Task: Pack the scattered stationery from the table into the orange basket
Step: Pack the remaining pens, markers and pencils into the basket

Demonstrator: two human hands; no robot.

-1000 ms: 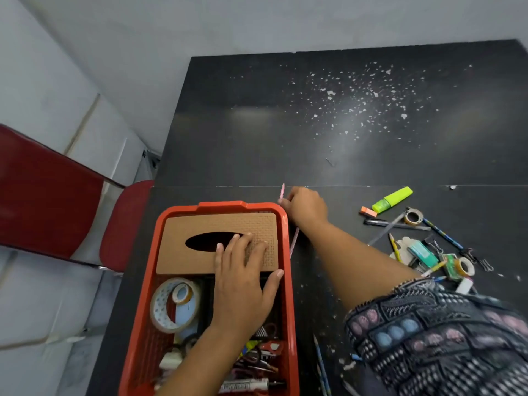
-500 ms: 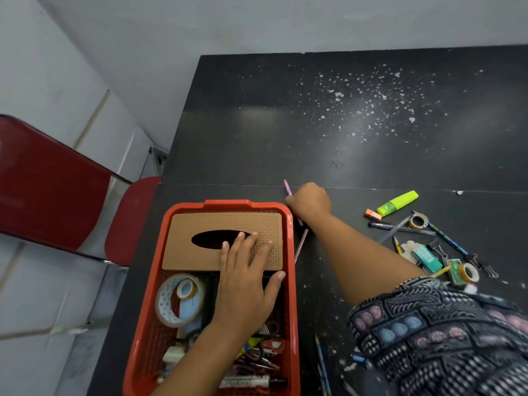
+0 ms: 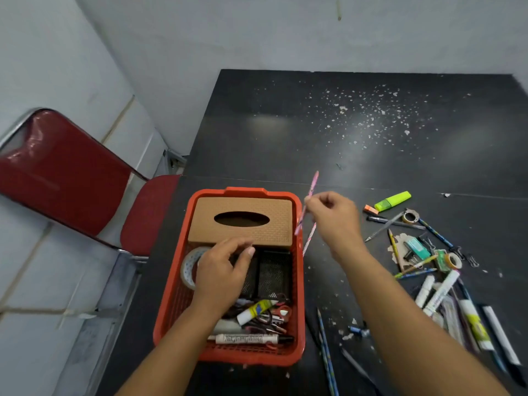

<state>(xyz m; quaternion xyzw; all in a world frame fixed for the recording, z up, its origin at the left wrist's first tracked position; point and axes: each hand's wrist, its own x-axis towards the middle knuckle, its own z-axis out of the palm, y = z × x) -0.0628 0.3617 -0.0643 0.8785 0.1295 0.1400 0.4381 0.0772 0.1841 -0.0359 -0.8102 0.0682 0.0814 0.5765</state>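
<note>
At centre frame we see the orange basket (image 3: 174, 284) on the black table (image 3: 285, 138). Our right hand (image 3: 333, 214) is raised just right of the basket's upper right corner, fingers curled, pinching a pink pencil (image 3: 310, 195) that tilts up and to the right. A second pink pencil (image 3: 309, 238) lies on the table just beside the basket's right wall.

Our left hand (image 3: 221, 274) hovers over the basket's middle, fingers loosely curled; it appears to hold nothing, though we cannot tell whether the fingertips touch what lies under them. It partly covers a tape roll (image 3: 190, 265) at the basket's left wall. A brown tissue box (image 3: 243, 221) fills the upper end of the basket, a black mesh holder (image 3: 274, 274) sits below it, and a glue stick (image 3: 257, 310), red scissors (image 3: 281, 312) and a white marker (image 3: 245, 338) lie at the lower end.

At right of frame, scattered stationery stays on the table: a green highlighter (image 3: 394, 200), small tape rolls (image 3: 410, 217), pencils (image 3: 325, 352), white markers (image 3: 440, 290) and binder clips (image 3: 471, 261). A red chair (image 3: 71, 178) stands at left.
</note>
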